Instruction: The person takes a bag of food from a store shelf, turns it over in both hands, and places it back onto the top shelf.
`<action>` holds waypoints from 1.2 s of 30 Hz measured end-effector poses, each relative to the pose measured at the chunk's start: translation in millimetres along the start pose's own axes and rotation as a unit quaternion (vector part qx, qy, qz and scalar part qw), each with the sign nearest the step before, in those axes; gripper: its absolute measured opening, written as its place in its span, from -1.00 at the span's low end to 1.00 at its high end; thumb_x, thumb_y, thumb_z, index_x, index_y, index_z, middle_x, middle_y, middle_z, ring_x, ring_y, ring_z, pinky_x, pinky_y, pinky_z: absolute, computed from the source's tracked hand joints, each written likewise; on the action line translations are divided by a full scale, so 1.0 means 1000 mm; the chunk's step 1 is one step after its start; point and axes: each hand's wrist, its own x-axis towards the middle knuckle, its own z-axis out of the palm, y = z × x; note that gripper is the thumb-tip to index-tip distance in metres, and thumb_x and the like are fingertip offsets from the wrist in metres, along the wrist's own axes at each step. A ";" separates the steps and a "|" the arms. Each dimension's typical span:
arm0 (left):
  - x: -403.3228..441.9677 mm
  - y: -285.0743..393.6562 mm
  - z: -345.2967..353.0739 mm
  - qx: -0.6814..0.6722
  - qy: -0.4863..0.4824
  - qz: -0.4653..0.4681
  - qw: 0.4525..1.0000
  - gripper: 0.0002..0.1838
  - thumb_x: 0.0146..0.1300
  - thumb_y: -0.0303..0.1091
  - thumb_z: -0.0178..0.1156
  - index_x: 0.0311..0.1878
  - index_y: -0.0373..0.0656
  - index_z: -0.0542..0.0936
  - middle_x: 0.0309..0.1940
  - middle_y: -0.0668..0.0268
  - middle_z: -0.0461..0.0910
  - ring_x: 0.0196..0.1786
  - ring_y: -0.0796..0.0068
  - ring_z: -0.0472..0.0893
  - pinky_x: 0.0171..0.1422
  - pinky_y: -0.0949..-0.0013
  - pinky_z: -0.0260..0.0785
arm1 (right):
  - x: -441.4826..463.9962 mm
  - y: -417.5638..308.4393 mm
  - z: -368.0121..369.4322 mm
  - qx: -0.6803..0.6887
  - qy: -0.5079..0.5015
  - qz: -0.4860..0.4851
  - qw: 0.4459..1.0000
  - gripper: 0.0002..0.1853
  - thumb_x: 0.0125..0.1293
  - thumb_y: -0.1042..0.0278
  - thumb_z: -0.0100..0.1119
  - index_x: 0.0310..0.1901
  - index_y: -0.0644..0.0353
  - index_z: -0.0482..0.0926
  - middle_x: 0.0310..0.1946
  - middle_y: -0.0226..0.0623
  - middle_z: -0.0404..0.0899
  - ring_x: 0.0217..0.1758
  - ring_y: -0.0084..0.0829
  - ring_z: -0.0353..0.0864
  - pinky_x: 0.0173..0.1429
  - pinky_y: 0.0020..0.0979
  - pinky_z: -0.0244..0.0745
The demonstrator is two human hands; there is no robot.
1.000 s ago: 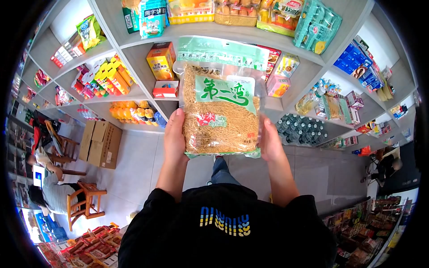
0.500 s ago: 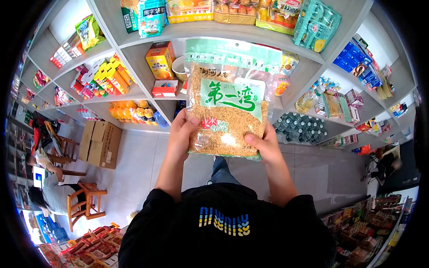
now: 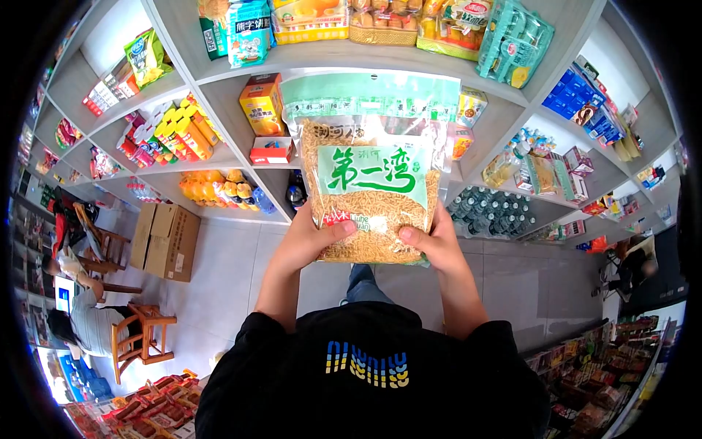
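A clear plastic bag of golden-brown grain [image 3: 380, 208] with a pale green top band and green lettering is held upright in front of my chest. My left hand [image 3: 308, 240] grips its lower left side, the thumb pressed over the front near the small red label. On the lower right side my right hand [image 3: 436, 240] holds the bag, thumb on the front. The other fingers of both hands are hidden behind the bag. Behind it is a shelf with a yellow-orange box [image 3: 261, 104] and a small red box [image 3: 271, 150].
Grey shelves [image 3: 329, 61] with packaged snacks curve ahead. Bottled drinks [image 3: 488, 212] stand low at right. A cardboard box [image 3: 166, 240] is on the tiled floor at left, near a wooden chair [image 3: 150, 333] and a seated person [image 3: 95, 318]. Snack packs [image 3: 153, 410] lie at lower left.
The bag's top has shifted left and slightly down. My left hand has moved its thumb further across the front; my right hand stays at the lower right side.
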 end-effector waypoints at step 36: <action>-0.008 -0.010 -0.002 -0.029 0.114 0.009 0.993 -0.59 0.25 -0.21 -0.08 0.01 -0.38 0.33 -0.16 0.22 0.46 -0.12 0.54 0.45 -0.03 0.46 0.28 | 0.000 -0.002 0.007 -0.001 0.024 0.058 0.998 -0.49 0.04 0.35 0.22 0.01 0.31 0.27 -0.19 -0.32 0.46 -0.22 -0.59 0.43 -0.15 -0.53 0.37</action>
